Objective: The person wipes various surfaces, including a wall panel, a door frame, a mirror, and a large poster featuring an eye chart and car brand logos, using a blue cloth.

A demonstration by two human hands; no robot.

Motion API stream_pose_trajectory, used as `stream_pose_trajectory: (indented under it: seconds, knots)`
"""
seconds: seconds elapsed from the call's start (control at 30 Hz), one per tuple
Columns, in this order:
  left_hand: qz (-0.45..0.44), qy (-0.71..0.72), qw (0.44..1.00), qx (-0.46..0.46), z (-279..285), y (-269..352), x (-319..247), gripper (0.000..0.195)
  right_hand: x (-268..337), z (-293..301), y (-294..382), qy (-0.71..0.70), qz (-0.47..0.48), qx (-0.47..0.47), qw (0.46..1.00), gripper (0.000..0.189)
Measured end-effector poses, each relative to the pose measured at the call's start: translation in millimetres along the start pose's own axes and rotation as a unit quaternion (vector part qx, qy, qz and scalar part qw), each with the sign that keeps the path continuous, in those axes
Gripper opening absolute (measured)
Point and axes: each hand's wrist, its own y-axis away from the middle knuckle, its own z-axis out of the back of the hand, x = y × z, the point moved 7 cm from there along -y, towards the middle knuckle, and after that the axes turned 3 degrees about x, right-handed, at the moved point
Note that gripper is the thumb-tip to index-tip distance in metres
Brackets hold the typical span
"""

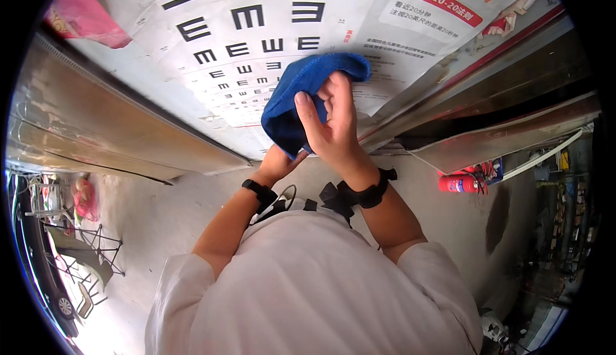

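Observation:
A blue cloth (301, 83) with a stitched edge is bunched up and folded open in front of a wall-mounted eye chart (250, 47). My left hand (279, 165) holds it from below; the cloth hides most of those fingers. Against the inner side of the fold is my right hand (334, 119), fingers curled and thumb raised apart from them. Whether these fingers grip the fabric is hard to tell. Black bands circle both wrists. The chart bears rows of black E symbols and printed text, and its paper looks wrinkled.
Brownish panels (120, 119) flank the chart on the left, with another panel (505, 133) on the right. A red fire extinguisher (459, 183) lies at right on the concrete floor (159, 220). At left are a folding chair (84, 254), a pink bag (85, 198) and a dark car (41, 268).

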Motion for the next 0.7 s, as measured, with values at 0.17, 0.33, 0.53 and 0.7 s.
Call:
stream_pose_trajectory:
  seconds: [0.17, 0.33, 0.53, 0.7]
  knots:
    - [-0.016, 0.047, 0.963, -0.265, 97, -12, -53, 0.027, 94, -37, -72, 0.213, 0.314, 0.090, 0.921, 0.024]
    - [-0.144, 0.092, 0.868, -0.467, 229, 4, -130, 0.041, 179, -98, -154, 0.259, 0.474, 0.028, 0.841, 0.011]
    - [-0.030, 0.011, 0.880, -0.474, 266, 10, -104, 0.038, 192, -183, -172, 0.236, 0.447, 0.066, 0.860, 0.019]
    - [0.027, 0.196, 0.877, -0.437, 233, 23, -56, 0.043, 96, -207, -103, 0.158, 0.367, 0.116, 0.909, 0.026]
